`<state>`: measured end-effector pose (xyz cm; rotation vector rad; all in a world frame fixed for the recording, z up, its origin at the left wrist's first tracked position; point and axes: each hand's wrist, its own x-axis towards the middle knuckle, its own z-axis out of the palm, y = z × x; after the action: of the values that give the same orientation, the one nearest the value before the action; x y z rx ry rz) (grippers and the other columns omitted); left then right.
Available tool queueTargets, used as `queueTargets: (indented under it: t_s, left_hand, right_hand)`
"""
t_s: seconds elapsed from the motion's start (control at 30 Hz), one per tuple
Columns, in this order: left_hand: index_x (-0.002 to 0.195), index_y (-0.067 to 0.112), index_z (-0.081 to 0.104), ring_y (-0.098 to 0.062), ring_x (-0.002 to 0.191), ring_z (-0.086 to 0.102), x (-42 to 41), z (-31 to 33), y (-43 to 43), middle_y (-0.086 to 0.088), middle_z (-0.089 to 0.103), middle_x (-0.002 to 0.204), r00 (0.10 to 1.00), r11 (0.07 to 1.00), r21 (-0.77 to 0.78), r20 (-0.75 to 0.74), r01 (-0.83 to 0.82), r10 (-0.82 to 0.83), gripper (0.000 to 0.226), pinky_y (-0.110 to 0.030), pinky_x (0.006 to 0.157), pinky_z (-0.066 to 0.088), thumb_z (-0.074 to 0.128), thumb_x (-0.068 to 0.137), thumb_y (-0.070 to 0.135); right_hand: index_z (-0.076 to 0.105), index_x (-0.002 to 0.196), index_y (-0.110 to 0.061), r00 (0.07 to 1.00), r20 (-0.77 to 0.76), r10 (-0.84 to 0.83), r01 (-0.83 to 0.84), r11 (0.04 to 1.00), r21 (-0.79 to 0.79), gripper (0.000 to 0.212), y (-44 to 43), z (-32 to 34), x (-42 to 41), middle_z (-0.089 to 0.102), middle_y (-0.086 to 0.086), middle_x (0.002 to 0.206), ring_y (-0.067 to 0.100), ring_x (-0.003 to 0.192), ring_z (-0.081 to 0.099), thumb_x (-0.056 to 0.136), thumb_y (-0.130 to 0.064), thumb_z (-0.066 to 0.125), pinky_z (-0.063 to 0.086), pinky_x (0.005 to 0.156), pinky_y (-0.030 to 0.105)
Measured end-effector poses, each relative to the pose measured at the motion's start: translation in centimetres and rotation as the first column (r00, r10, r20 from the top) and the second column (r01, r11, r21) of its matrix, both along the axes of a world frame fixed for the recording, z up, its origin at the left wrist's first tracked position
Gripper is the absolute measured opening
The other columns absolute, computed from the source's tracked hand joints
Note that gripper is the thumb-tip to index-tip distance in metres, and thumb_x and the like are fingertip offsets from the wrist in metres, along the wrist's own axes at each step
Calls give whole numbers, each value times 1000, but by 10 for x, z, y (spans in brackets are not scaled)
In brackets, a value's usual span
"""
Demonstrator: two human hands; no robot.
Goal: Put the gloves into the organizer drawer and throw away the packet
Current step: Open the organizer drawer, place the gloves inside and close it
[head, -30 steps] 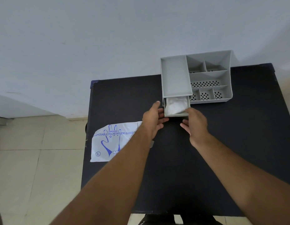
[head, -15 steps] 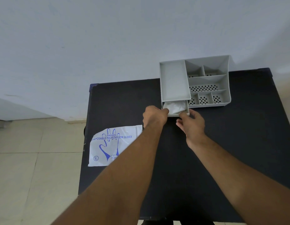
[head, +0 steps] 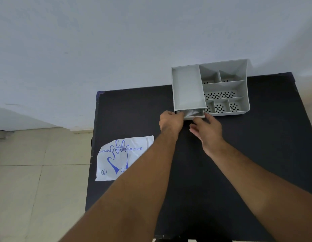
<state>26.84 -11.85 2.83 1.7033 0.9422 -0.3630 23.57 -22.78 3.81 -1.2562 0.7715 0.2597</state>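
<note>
Your left hand is curled against the front left corner of the organizer's drawer, which stands slightly out with the gloves showing inside. Your right hand touches the drawer's front with loose fingers. The packet lies flat at the dark desk's left edge.

A black table stands against a pale wall, with beige floor tiles beside its left edge. A grey organizer sits at the table's far edge, toward the far right corner. A white glove packet with blue print lies flat at the left edge, partly overhanging it, well apart from the organizer.
</note>
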Motion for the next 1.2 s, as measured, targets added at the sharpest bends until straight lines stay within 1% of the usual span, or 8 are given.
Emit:
queueTargets:
  t_s: [0.17,0.33,0.47,0.63,0.73,0.83,0.93,1.2]
  left_hand:
    - [77,15,59,-18,63,55,5,-1,5,-2,63,78,998,999,27,-55,-26,28,15,-30,63,52,68,85,24]
    - [111,5,65,-24,75,60,8,6,0,-13,70,107,988,999,36,-155,29,-23,26,-29,58,48,63,88,16]
    - [112,4,63,-22,70,59,9,3,1,-13,69,103,981,999,13,-190,44,-40,30,-26,51,45,64,85,15]
    - [108,3,65,-19,70,63,7,-4,2,-9,66,90,995,987,-153,-96,-46,32,28,-31,65,59,68,86,20]
    - [119,8,62,-15,72,68,3,-5,2,-9,71,105,990,946,-294,-72,-135,118,36,-24,47,47,68,87,22]
    - [133,6,55,-17,79,71,-3,-4,2,-4,70,96,978,851,-485,-53,-203,204,50,-33,66,46,65,86,18]
    - [141,6,49,-17,79,72,-7,-4,1,-9,72,100,969,786,-581,-23,-212,244,59,-35,71,48,61,83,10]
    - [136,20,47,-21,98,72,-8,1,7,-9,74,114,968,805,-553,-4,-212,252,49,-45,99,46,57,92,2]
  right_hand:
    - [64,115,-21,1000,-17,-8,8,1000,-16,26,-1,-1,5,68,4,97,16,85,66,94,-5,64,58,72,24]
    - [63,124,-16,999,-40,-10,8,999,-40,32,-4,-5,1,67,5,99,13,78,64,93,-8,65,58,66,23]
    - [63,128,-13,999,-50,-7,5,999,-43,35,-5,-6,0,66,6,100,13,77,64,93,-9,65,59,65,23]
    - [61,132,-12,998,-57,-38,38,999,-5,39,0,-4,5,69,7,99,13,77,66,93,-5,65,58,65,23]
    - [59,136,-10,992,-72,-103,108,992,71,44,2,-2,10,73,10,101,16,81,72,93,-3,65,60,68,24]
    - [50,143,-7,986,-74,-150,160,975,152,52,5,-2,12,74,13,105,21,88,77,94,-2,64,62,72,27]
    - [39,150,-9,978,-79,-195,208,952,224,61,7,1,15,71,14,112,20,86,77,95,-1,62,62,74,31]
    - [30,155,-21,981,-99,-170,191,943,271,70,5,4,11,69,9,121,23,89,77,96,-6,64,62,79,37]
